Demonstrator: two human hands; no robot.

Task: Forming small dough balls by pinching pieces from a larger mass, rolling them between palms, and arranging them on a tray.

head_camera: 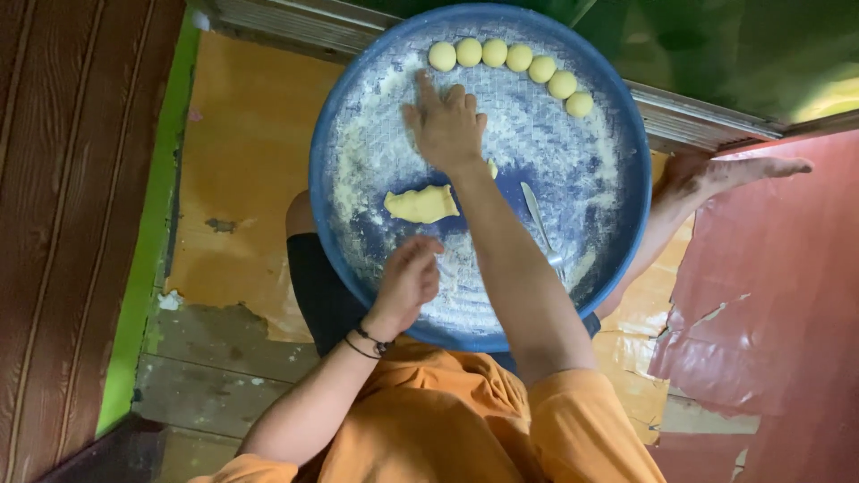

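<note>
Right hand (445, 125) spread flat on floured blue tray (358, 125); left hand (409, 279) curled loosely at six o'clock, pinching nothing visible; dough lump (420, 205) between; dough balls (510, 59) at twelve.

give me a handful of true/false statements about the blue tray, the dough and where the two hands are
1. Seven dough balls lie in an arc along the far rim of the blue tray. True.
2. The right hand holds the knife. False: it lies flat on the floured tray, and the knife lies apart to its right.
3. The left hand is near the tray's near edge, fingers curled. True.
4. The tray is clean and dry. False: it is dusted with white flour.
5. The dough lump lies between the two hands. True.
</note>
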